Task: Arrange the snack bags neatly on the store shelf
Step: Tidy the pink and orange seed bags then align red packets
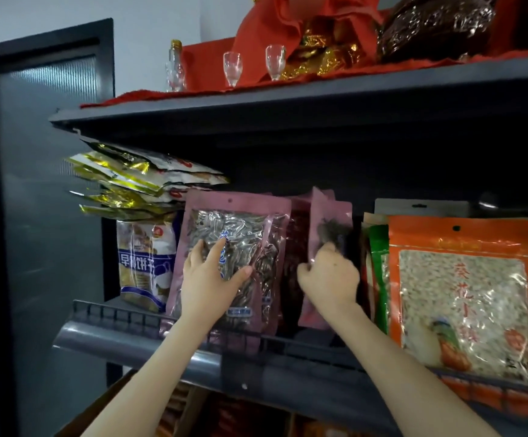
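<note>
Snack bags standing along the grey metal store shelf (136, 339).
Pink seed bag (237, 234) sitting between blue-and-white biscuit bag (143, 263), left, and orange seed bag (464, 294), right.

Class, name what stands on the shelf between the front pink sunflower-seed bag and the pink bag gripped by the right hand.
In the head view, a dark red bag stands between the front pink seed bag and the gripped pink bag.

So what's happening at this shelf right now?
A person is tidying snack bags on the middle shelf. The left hand presses flat on a pink bag of sunflower seeds standing at the front. The right hand grips the edge of another pink bag beside it. An orange bag stands upright to the right.
</note>
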A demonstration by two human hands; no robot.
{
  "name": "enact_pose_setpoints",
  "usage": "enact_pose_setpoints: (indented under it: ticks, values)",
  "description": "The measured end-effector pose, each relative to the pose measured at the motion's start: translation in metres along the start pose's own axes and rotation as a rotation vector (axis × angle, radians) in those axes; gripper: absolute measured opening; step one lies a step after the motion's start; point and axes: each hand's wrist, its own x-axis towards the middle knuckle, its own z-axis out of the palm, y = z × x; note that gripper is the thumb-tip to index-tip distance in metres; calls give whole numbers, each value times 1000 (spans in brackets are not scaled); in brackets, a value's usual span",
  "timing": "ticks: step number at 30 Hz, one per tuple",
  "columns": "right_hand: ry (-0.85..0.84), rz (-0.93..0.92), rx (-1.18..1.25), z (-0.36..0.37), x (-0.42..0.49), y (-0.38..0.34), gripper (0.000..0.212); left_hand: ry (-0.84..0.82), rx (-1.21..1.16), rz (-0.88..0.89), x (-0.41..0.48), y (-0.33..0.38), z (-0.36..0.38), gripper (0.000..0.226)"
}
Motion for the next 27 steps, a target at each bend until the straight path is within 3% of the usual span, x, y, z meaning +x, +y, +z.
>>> enact_pose_setpoints:
  ticks: [5,8,10,13,15,17,22,27]
  values:
    - [276,6,278,-24,-17,4,19,76,44,21,-10,13,4,59]
    - [226,-57,299,-22,-24,-8,15,191,-14,198,-22,39,6,25]
    - [147,-82,320,-17,-33,-12,17,17,-172,174,-24,60,6,31]
    - [55,-111,460,-14,-44,-9,27,-293,-427,-8,-20,83,8,41]
    - [30,-60,630,-19,-44,-1,27,-340,-484,-42,-19,89,14,34]
    - [24,15,688,-25,-41,11,30,-310,-457,0,-19,90,19,18]
    - [-112,83,605,-31,-33,41,45,-111,-420,94,-17,85,26,37]
    - [-178,82,678,-31,-24,50,72,5,-774,-74,-15,72,21,35]
